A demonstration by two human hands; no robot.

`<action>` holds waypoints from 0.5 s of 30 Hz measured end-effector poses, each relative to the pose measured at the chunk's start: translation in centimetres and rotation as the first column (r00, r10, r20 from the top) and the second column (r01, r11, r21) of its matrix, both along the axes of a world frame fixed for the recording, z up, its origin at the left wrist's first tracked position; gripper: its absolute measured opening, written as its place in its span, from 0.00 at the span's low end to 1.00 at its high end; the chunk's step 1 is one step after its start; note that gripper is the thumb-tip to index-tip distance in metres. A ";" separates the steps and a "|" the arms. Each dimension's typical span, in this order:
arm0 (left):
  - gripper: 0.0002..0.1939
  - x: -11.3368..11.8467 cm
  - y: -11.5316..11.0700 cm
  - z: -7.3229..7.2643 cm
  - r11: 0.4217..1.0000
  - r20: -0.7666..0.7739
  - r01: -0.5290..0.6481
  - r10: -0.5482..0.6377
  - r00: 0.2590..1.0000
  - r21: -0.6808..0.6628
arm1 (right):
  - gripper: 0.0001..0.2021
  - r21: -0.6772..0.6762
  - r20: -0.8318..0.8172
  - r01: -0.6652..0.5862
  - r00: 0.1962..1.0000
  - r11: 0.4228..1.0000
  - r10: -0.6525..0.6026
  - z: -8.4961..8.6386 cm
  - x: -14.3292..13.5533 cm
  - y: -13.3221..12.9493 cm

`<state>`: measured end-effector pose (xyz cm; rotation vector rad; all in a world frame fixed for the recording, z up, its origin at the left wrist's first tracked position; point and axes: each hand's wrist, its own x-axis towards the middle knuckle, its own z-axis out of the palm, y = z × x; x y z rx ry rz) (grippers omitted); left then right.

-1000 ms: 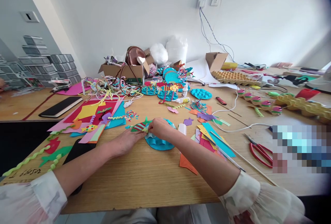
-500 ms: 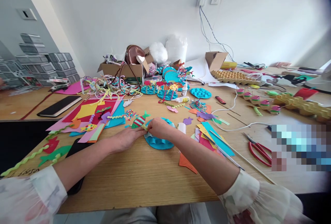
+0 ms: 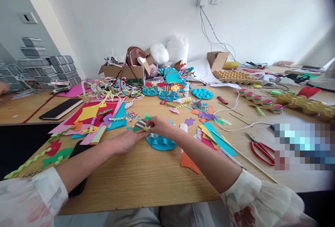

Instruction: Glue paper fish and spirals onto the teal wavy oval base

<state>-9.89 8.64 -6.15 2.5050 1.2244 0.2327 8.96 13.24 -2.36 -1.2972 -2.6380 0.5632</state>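
A blue paper disc with a wavy, ruffled strip (image 3: 161,144) lies on the table before me. At its left edge a striped green, red and white paper fish (image 3: 140,125) sits with a short bit of yellow-green pipe cleaner (image 3: 146,129) by it. My left hand (image 3: 131,140) reaches in low with fingers together, closed on the pipe cleaner at the disc's rim. Bent over the disc, my right hand (image 3: 161,128) pinches at the same spot from above. Its fingertips partly hide the pipe cleaner and the fish's tail.
A clear glue bottle (image 3: 183,127) stands right of the disc. Paper scraps (image 3: 206,139), a thin stick (image 3: 243,155) and red-handled pliers (image 3: 261,153) lie further right. Coloured sheets (image 3: 75,115) and a phone (image 3: 78,185) are on the left. Another person's hand (image 3: 3,87) shows far left.
My right hand has lifted slightly and shifted left, its fingers now nearer the fish. My left hand stays almost in place. Another person's hand shows more at the far left.
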 end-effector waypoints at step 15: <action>0.23 0.7 -1.1 0.0 0.995 -0.052 0.005 0.000 0.999 0.095 | 0.10 -0.027 0.019 0.163 0.987 0.986 -0.162 -0.8 0.1 0.7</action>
